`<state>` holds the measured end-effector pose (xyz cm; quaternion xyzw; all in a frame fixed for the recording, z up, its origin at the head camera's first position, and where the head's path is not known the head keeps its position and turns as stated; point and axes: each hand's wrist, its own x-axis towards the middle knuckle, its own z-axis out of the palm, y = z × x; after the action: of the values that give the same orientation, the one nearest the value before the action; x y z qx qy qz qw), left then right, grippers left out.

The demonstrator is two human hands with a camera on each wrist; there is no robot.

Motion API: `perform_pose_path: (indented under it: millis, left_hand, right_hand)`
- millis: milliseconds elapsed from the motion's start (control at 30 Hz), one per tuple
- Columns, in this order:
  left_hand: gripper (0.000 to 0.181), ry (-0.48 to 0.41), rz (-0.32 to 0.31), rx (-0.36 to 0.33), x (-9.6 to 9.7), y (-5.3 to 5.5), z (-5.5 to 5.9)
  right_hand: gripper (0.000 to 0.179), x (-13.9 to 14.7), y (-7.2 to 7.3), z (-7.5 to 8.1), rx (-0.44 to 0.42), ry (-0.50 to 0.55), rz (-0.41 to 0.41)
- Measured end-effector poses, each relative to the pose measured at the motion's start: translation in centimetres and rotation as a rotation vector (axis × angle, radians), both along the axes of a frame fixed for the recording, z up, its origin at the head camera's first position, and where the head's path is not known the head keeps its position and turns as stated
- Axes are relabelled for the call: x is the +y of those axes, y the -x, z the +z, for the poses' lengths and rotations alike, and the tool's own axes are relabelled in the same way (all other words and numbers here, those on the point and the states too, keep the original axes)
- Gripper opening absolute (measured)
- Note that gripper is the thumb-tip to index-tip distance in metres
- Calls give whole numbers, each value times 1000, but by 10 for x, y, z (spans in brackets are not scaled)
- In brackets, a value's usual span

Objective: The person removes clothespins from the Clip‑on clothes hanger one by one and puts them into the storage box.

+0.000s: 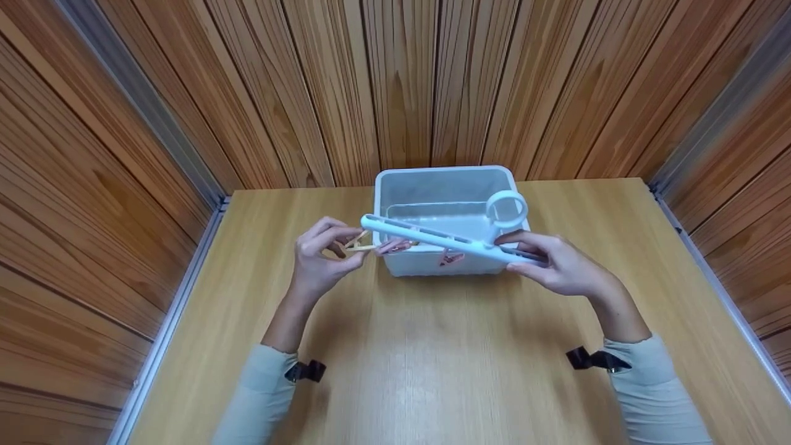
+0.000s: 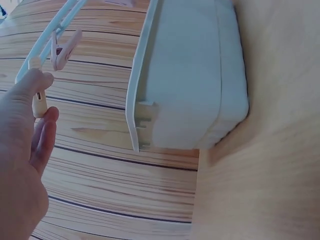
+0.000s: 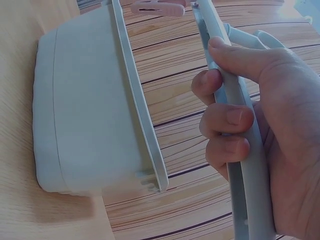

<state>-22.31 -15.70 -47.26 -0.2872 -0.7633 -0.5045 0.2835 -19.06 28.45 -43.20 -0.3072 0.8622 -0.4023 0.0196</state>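
Observation:
Over a white plastic bin (image 1: pixel 411 266), a light blue clip hanger (image 1: pixel 426 235) with a round hook ring (image 1: pixel 525 207) is held at a slant, its left end higher. The right hand (image 1: pixel 559 266) grips the hanger's right end, fingers curled round the bar (image 3: pixel 257 185). At the opposite end the left hand (image 1: pixel 318 256) pinches a yellow clothespin (image 2: pixel 39 104) between thumb and fingers. A pink clothespin (image 1: pixel 393 246) hangs from the bar beside it, and another pink clothespin (image 1: pixel 452 258) hangs near the middle. Whether the yellow clothespin is attached to the bar I cannot tell.
The bin stands on a wooden table (image 1: pixel 408 358) near its back edge. Wood-plank walls (image 1: pixel 401 86) rise behind and on both sides, with metal rails (image 1: pixel 167 303) along the table's sides. Dark straps (image 1: pixel 306 371) sit on both wrists.

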Motion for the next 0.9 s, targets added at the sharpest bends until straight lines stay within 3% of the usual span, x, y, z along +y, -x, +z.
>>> perform_pose_path:
  millis: [133, 300, 400, 600, 900]
  left_hand:
    - [30, -74, -12, -129, 3, -2, 1]
    - [31, -114, -18, -168, 5, -4, 2]
    - [31, -126, -39, -141, 5, -3, 2]
    - [29, -123, -97, -21, 4, 0, -2]
    - [27, -2, -90, 110, 1, 0, 1]
  right_hand:
    - [36, 1, 0, -1, -6, 11, 10]
    - [35, 0, 0, -1, 6, 21, 18]
    - [35, 0, 1, -2, 11, 32, 28]
    - [35, 2, 1, -3, 10, 43, 52]
    - [38, 6, 1, -5, -4, 38, 62]
